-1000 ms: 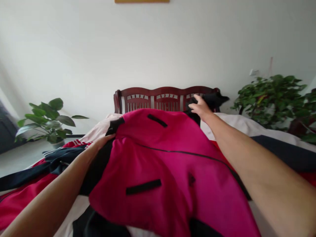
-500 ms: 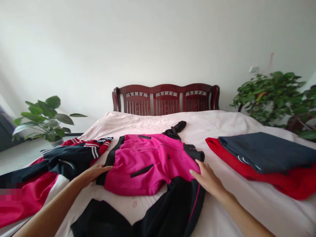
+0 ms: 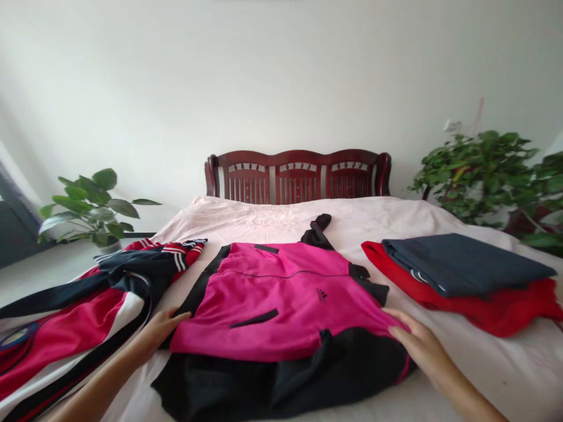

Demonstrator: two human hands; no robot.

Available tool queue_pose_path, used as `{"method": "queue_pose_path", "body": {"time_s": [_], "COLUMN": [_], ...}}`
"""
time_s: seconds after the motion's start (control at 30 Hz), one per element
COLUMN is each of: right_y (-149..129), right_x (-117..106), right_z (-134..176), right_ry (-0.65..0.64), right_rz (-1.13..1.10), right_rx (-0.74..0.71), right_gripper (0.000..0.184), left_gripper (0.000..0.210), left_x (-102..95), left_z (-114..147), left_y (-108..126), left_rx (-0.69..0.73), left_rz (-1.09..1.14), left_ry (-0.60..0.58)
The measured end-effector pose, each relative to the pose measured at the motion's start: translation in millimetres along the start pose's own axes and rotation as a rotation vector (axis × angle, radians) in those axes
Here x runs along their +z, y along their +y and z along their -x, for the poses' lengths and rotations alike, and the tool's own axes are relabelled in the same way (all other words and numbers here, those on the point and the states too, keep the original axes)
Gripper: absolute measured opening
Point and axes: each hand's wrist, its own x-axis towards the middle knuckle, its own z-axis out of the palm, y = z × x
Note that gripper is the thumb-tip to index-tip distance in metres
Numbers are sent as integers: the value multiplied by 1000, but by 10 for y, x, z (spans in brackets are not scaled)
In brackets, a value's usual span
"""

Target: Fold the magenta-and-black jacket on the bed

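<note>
Two hands are laid flat, fingers spread, on a pink and black jacket (image 3: pixel 285 305) spread on the bed (image 3: pixel 272 220): the left hand (image 3: pixel 158 331) at its left edge, the right hand (image 3: pixel 417 346) at its right edge. Nothing is clamped. One striped red garment (image 3: pixel 88 299) lies left; two folded pieces, one navy (image 3: pixel 461 264) atop one red (image 3: pixel 497 308), lie right. Two potted plants (image 3: pixel 94 205) flank one wooden headboard (image 3: pixel 298 174).

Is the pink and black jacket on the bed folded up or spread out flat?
Spread out flat. The pink and black jacket lies open on the bed, left hand and right hand at its edges.
</note>
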Motion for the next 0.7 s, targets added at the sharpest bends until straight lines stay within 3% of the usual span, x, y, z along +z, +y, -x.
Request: {"method": "queue_pose_path", "body": {"time_s": [0.07, 0.1, 0.17, 0.23, 0.3, 0.37, 0.4, 0.47, 0.57, 0.6, 0.7], "right_y": [155, 162, 28, -237, -507, -669, -698, -685, -685, -731, -990], "right_x": [-46, -59, -63, -16, 117, 347, 488, 783, 1098, 1135, 1020], "right_z": [177, 269, 474, 715, 971, 1187, 1263, 1336, 1286, 1249, 1155], "right_ry": [-35, 6, 145, 178, -1, -245, -308, -291, -259, -313, -563], "right_rz": [162, 262, 460, 575, 607, 628, 646, 675, 655, 618, 396], "right_rx": [-48, -108, -306, -589, -875, -1084, -1134, -1121, -956, -893, -589], "right_gripper": [52, 53, 50, 38, 29, 38, 45, 48, 14, 9, 21], "left_gripper": [44, 45, 51, 59, 63, 63, 62, 61, 57, 54, 45], "left_x": [24, 33, 39, 30, 22, 30, 42, 77, 112, 106, 6], "left_z": [88, 130, 211, 284, 341, 377, 388, 401, 405, 405, 411], "left_y": [-28, -15, 38, 91, 115, 108, 96, 68, 33, 22, -44], "left_rx": [-14, -45, -128, -186, -209, -206, -195, -161, -108, -102, -78], "left_rz": [-47, -39, 35, 123, 196, 254, 270, 274, 255, 239, 150], "left_ry": [15, 24, 8, -41, -89, -120, -122, -107, -43, -8, 56]}}
